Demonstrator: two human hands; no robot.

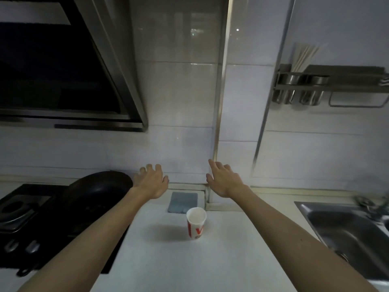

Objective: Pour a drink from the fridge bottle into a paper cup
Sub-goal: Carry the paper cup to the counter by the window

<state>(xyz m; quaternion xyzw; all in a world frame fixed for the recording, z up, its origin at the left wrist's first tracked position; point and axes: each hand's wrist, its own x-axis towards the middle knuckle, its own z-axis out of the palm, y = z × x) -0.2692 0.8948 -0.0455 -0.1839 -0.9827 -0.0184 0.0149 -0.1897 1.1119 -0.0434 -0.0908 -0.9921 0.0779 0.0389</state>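
A white paper cup with red print stands upright on the white counter, between my two forearms; its inside looks white. My left hand is stretched out over the back of the counter, fingers spread, holding nothing. My right hand reaches forward the same way near the wall corner, fingers apart and empty. Both hands are beyond the cup and not touching it. No bottle and no fridge are in view.
A black wok sits on the dark stove at the left, under a range hood. A blue-grey cloth lies behind the cup. A steel sink is at the right, below a wall rack with chopsticks.
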